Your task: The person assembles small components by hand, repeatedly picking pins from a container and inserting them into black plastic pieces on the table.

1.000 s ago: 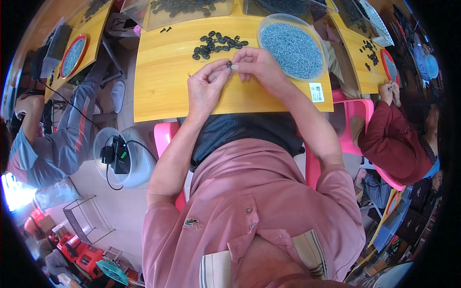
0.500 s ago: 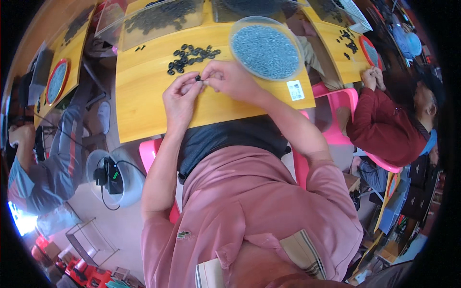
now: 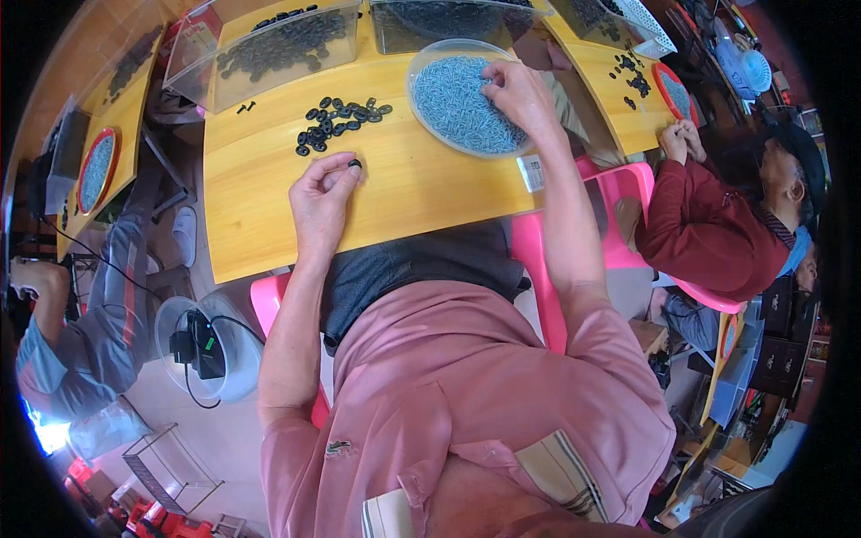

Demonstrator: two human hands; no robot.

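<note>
My left hand (image 3: 320, 202) is closed over the yellow table, with a small black plastic piece (image 3: 355, 163) pinched between thumb and forefinger. Beyond it lies a loose cluster of similar black oval pieces (image 3: 339, 123). To the right stands a round clear tub (image 3: 410, 88) filled with thin, silvery-blue metal pins (image 3: 457, 103), perhaps screws. My right hand (image 3: 525, 97) reaches over the tub's right side, thumb and fingers pinched together at the pins. Whatever those fingertips hold is too small to make out.
Clear bins (image 3: 336, 54) of black pieces line the table's far edge. Two tiny black bits (image 3: 246, 107) lie at left, and a white label (image 3: 531, 173) sits by the near right corner. A person in dark red (image 3: 717, 229) works at the right table; another person (image 3: 85, 327) sits left.
My hands have separated. The right went rightward from the black piece into the tub of pins; the left kept the piece and dropped slightly nearer and left. The whole view has shifted a little.
</note>
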